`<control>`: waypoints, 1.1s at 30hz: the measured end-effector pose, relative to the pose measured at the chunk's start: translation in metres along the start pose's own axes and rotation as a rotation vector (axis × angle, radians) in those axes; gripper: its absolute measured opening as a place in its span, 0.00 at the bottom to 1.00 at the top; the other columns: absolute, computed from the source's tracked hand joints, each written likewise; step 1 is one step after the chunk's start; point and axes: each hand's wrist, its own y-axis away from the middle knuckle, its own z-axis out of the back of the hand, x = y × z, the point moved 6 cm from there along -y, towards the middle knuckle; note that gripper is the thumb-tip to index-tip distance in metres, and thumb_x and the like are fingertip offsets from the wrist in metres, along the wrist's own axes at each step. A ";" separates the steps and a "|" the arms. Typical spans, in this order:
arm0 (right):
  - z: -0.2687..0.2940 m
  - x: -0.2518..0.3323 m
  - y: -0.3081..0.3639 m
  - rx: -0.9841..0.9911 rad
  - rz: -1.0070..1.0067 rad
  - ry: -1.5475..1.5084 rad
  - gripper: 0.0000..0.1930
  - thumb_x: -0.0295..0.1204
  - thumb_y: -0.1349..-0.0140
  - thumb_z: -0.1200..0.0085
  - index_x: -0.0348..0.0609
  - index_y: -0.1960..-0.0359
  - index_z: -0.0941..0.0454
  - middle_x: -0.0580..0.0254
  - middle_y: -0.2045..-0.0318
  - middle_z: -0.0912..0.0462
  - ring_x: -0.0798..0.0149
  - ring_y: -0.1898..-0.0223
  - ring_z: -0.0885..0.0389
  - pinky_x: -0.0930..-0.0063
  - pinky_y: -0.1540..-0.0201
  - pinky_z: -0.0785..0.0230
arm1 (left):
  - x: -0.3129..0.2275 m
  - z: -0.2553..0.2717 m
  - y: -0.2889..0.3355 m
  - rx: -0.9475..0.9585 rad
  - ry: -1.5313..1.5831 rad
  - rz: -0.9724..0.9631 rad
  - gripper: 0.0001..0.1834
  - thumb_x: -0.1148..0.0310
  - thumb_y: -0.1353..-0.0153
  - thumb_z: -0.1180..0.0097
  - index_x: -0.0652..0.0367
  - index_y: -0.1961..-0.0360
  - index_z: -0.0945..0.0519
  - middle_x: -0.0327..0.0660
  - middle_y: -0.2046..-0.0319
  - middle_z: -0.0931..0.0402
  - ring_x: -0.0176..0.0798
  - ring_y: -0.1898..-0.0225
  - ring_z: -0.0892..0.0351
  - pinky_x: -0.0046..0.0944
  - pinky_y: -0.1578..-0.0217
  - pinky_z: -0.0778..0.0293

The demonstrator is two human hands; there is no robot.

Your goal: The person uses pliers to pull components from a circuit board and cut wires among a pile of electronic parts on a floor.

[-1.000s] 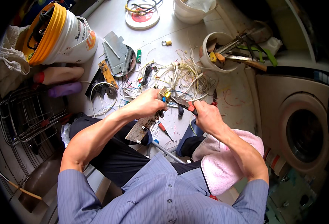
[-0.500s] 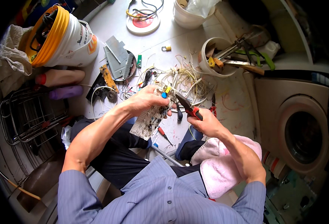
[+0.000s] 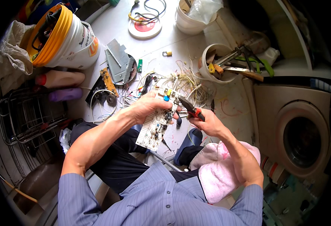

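A head-worn fisheye looks down, close over the shirt [image 3: 150, 199], toward the floor [image 3: 150, 47].

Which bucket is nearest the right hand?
The white bucket at right, with tools sticking out. The far white bucket, holding a plastic bag, and the yellow-topped bucket at left are both farther from the right hand.

Circuit board [image 3: 156, 130] and pliers [image 3: 191, 109], one of each, both hand-held.
Board: long, pale, rectangular, component side showing; round blue component [image 3: 166, 98] and yellow component [image 3: 169, 92] near far end, small dark parts along its length; slanted from near left to far right, gripped by left hand [image 3: 152, 106]. Pliers: dark metal jaws, red-and-black handles in right hand [image 3: 207, 122]; tips point leftward at board's far right edge, contact unclear.
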 end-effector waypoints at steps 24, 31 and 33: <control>0.005 -0.003 0.013 -0.292 0.187 0.273 0.06 0.20 0.37 0.44 0.38 0.60 0.24 0.53 0.75 0.24 0.57 0.74 0.25 0.68 0.65 0.30 | 0.007 -0.012 -0.011 0.051 0.418 -0.216 0.25 0.77 0.34 0.50 0.76 0.37 0.32 0.60 0.40 0.26 0.57 0.40 0.22 0.52 0.39 0.23; 0.004 -0.010 0.013 -0.328 0.133 0.192 0.05 0.22 0.34 0.44 0.38 0.59 0.24 0.62 0.77 0.26 0.71 0.74 0.31 0.73 0.68 0.33 | 0.013 -0.015 -0.001 0.001 0.412 -0.217 0.23 0.76 0.33 0.51 0.78 0.38 0.32 0.61 0.41 0.26 0.57 0.41 0.22 0.52 0.39 0.22; 0.007 -0.015 0.012 -0.346 0.131 0.149 0.04 0.22 0.34 0.44 0.38 0.59 0.24 0.64 0.77 0.26 0.73 0.74 0.31 0.75 0.69 0.34 | 0.018 -0.013 -0.003 0.025 0.388 -0.192 0.22 0.75 0.32 0.51 0.77 0.39 0.31 0.61 0.43 0.24 0.56 0.43 0.20 0.52 0.40 0.21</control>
